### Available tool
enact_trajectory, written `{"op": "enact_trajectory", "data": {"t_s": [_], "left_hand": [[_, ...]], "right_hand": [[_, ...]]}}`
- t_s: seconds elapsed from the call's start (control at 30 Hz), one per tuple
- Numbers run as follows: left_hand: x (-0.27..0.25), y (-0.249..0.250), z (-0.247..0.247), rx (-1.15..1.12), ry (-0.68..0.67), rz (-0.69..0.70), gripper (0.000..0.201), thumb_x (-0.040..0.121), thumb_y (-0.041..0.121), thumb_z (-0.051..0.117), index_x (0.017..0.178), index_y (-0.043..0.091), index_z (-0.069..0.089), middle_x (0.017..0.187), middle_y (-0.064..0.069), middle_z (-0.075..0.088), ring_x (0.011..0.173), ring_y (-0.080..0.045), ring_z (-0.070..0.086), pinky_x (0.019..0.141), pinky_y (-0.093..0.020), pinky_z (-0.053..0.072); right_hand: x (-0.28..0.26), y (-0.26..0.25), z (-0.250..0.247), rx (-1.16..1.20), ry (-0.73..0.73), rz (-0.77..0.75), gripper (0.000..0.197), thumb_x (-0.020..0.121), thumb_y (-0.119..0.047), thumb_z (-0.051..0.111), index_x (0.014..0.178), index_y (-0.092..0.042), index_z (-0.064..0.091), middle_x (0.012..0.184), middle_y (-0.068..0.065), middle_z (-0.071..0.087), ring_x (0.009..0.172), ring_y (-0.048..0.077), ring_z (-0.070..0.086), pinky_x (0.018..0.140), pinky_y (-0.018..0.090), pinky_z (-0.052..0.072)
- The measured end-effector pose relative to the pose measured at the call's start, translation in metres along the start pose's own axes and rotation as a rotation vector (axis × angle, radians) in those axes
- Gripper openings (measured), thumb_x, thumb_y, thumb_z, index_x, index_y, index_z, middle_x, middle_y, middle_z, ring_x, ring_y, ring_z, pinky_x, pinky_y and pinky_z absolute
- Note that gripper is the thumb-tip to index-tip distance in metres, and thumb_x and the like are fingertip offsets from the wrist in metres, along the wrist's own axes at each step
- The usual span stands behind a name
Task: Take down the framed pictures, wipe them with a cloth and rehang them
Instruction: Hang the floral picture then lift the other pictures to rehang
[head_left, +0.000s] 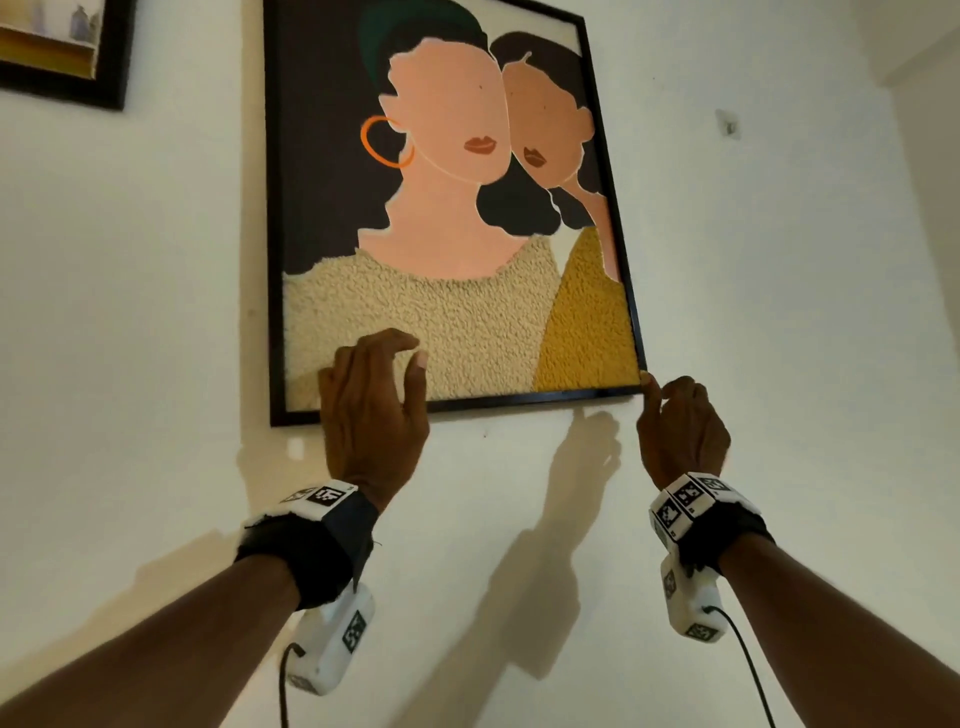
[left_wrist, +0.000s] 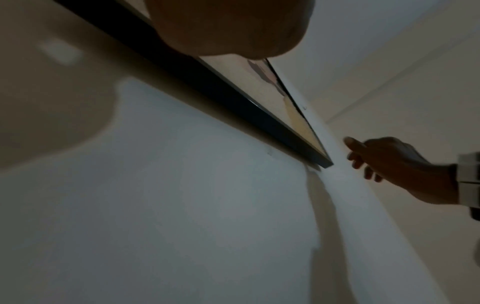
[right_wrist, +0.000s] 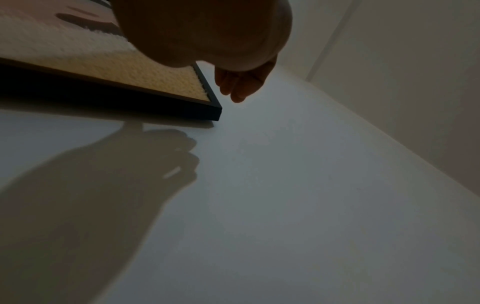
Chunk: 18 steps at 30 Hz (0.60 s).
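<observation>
The wall (head_left: 156, 322) carries the picture (head_left: 447, 218), a big black-framed print of two figures, hanging slightly tilted with its lower right corner higher than the left, probably why both hands are at its bottom edge. A second frame (head_left: 67, 52) hangs at the upper left, well apart. The left hand (head_left: 371, 400) lies over the lower rail, fingers loosely curved above the textured surface and gripping nothing; it seems placed to steady the frame. The right hand (head_left: 678, 426) sits just beside the lower right corner, forefinger raised to touch it and the others curled on nothing, likely nudging it level. A bare hook (head_left: 727, 122) shows on the wall to the right. No cloth is visible.
</observation>
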<state>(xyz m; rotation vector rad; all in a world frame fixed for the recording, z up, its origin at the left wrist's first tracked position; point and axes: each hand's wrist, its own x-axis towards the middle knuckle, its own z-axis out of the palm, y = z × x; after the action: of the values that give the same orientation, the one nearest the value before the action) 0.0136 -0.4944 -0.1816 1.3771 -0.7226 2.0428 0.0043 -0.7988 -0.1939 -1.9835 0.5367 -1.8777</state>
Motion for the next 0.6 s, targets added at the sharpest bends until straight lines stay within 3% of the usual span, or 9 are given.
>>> {"op": "enact_trajectory", "data": {"t_s": [0.07,0.13,0.27,0.4,0.6], "left_hand": [[-0.020,0.022,0.001,-0.097,-0.066,-0.046,0.014,0.099,0.022,0.052,0.099,0.013,0.063,0.097,0.002,0.066,0.085,-0.022,0.056,0.075,-0.037,0.042],[-0.040,0.040,-0.002,-0.188,-0.191,-0.176,0.016,0.100,0.028,0.049,0.093,0.019,0.061,0.083,0.009,0.065,0.075,-0.015,0.058,0.067,-0.033,0.044],[-0.094,0.067,-0.006,-0.388,-0.632,-0.361,0.033,0.101,0.044,0.042,0.080,0.026,0.060,0.057,0.013,0.065,0.056,-0.005,0.060,0.063,-0.030,0.050],[-0.157,0.098,-0.033,-0.592,-1.021,-0.484,0.042,0.098,0.052,0.045,0.075,0.025,0.066,0.057,0.009,0.067,0.045,-0.002,0.056,0.066,-0.030,0.053],[-0.248,0.143,-0.103,-0.846,-1.362,-0.585,0.040,0.097,0.051,0.050,0.075,0.024,0.070,0.058,0.008,0.069,0.044,-0.012,0.062,0.057,-0.025,0.053]], "right_hand": [[-0.017,0.001,-0.009,-0.027,-0.033,-0.021,0.047,0.102,-0.047,0.033,0.102,-0.006,0.056,0.100,0.014,0.062,0.088,0.037,0.061,0.068,0.036,0.038],[-0.039,0.000,-0.020,-0.026,-0.072,-0.042,0.047,0.102,-0.048,0.033,0.101,-0.007,0.056,0.101,0.012,0.062,0.088,0.036,0.062,0.068,0.034,0.036],[-0.089,0.009,-0.048,-0.057,-0.171,-0.046,0.045,0.101,-0.049,0.036,0.097,-0.009,0.055,0.098,0.010,0.062,0.086,0.035,0.061,0.068,0.035,0.037],[-0.153,0.033,-0.090,-0.167,-0.253,0.039,0.042,0.101,-0.049,0.037,0.095,-0.011,0.053,0.093,0.008,0.063,0.083,0.033,0.061,0.065,0.032,0.033],[-0.263,0.065,-0.180,-0.358,-0.322,0.228,0.041,0.101,-0.049,0.039,0.096,-0.011,0.054,0.089,0.007,0.066,0.079,0.030,0.061,0.064,0.029,0.031]]}}
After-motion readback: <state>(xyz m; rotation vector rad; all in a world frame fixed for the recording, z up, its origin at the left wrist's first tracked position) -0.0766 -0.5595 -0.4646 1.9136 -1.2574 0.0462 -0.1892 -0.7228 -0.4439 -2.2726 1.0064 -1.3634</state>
